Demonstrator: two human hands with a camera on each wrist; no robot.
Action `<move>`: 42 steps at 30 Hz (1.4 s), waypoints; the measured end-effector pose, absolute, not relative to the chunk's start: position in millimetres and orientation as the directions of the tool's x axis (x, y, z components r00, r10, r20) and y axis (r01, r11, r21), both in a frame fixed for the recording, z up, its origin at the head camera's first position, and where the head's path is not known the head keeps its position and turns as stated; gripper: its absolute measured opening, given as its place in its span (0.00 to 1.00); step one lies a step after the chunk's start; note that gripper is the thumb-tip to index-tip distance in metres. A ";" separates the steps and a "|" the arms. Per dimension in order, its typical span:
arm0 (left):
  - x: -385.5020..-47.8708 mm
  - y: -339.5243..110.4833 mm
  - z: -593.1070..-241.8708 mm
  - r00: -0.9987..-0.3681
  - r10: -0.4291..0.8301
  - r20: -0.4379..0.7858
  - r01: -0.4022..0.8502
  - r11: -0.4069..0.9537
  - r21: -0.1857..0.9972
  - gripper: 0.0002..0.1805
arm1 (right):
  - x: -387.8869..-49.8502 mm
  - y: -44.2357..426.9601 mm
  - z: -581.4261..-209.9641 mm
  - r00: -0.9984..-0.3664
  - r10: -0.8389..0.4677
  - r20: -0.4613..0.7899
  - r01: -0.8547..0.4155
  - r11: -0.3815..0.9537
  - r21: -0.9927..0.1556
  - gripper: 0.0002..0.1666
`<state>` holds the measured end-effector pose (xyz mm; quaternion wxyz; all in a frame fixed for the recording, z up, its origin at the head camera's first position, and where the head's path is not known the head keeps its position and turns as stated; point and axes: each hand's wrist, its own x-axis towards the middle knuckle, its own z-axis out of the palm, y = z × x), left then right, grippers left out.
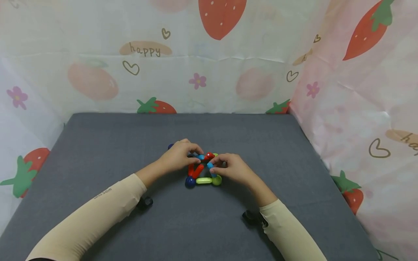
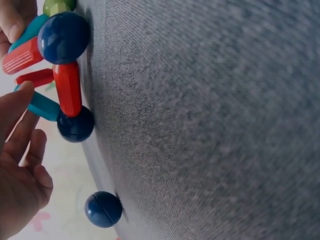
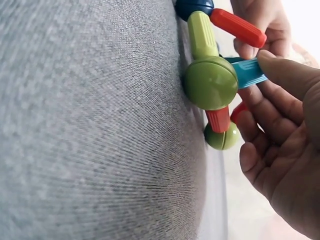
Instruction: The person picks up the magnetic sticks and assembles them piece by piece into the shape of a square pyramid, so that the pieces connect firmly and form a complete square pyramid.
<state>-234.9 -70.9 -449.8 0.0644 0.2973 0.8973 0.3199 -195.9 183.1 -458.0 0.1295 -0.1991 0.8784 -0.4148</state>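
Observation:
On the table is a frame of toy building rods and balls. In the head view its front has a navy ball point(image 1: 190, 182), a yellow-green rod point(image 1: 204, 180) and a green ball point(image 1: 217, 179). My right hand point(image 1: 233, 167) pinches the upper end of a light blue rod point(image 3: 249, 73) that slants up from this green ball. My left hand point(image 1: 183, 154) pinches another light blue rod point(image 2: 44, 106), joined to the rear navy ball point(image 2: 76, 123). A red rod point(image 1: 198, 171) tilts up from the front navy ball; another red rod point(image 2: 67, 89) links the two navy balls.
A separate navy ball point(image 2: 103, 209) lies on the grey tabletop point(image 1: 130, 137) beyond my left hand. Another green ball point(image 3: 221, 136) forms the frame's rear right corner. Black wrist devices point(image 1: 251, 217) hang under both forearms. Patterned curtains point(image 1: 218, 72) border the table's back and sides.

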 end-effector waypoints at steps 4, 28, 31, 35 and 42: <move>-234.3 -71.0 -449.8 -0.819 0.569 0.072 0.486 0.623 0.613 0.13 | -196.2 183.5 -458.1 -0.885 -0.461 -0.060 -0.248 0.577 -0.778 0.11; -197.0 -75.9 -457.9 -0.828 0.560 -0.024 0.371 0.579 0.726 0.09 | -223.0 193.8 -452.4 -0.898 -0.434 0.072 -0.353 0.613 -0.707 0.17; -196.0 -74.8 -459.0 -0.837 0.546 -0.041 0.342 0.580 0.740 0.08 | -228.4 190.8 -456.2 -0.887 -0.461 0.035 -0.364 0.649 -0.668 0.16; -194.8 -74.0 -458.6 -0.843 0.536 -0.049 0.325 0.579 0.748 0.09 | -232.0 187.4 -458.4 -0.884 -0.467 0.026 -0.371 0.666 -0.647 0.15; -193.8 -74.4 -457.4 -0.849 0.526 -0.053 0.313 0.580 0.752 0.10 | -233.8 185.6 -458.8 -0.883 -0.466 0.056 -0.392 0.667 -0.634 0.11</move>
